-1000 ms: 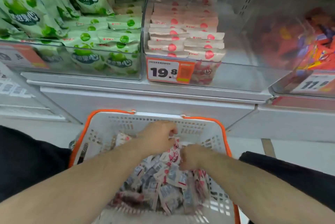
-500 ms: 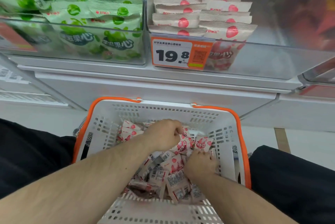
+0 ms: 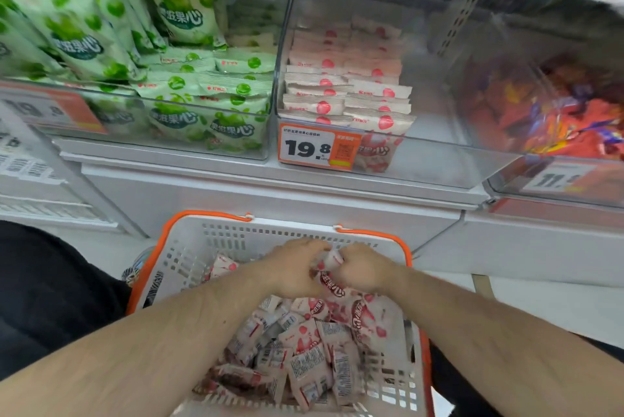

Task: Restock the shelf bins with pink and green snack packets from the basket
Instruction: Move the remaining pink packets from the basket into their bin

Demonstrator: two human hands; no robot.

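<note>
Gathering is where you are: your left hand (image 3: 297,269) and right hand (image 3: 363,269) meet over the white basket (image 3: 189,254) with orange rim, fingers curled in and pinching a small bunch of pink packets (image 3: 329,276) between them, near the basket's far wall. How many packets are in that bunch I cannot tell, since your knuckles cover most of it.

A good share of the job looks done. The green bin (image 3: 209,133) on the shelf is packed to its clear front with green packets (image 3: 189,11), some standing and some lying flat. The pink bin (image 3: 439,160) beside it holds two neat stacked columns of pink packets on its left side, behind the 19.8 price tag (image 3: 317,149), while its right half is bare.

What is left, in my judgement, is pink work only: the basket holds a loose heap of pink packets (image 3: 304,345) and no green ones that show, so you have several more handfuls to carry up into that open right half
</note>
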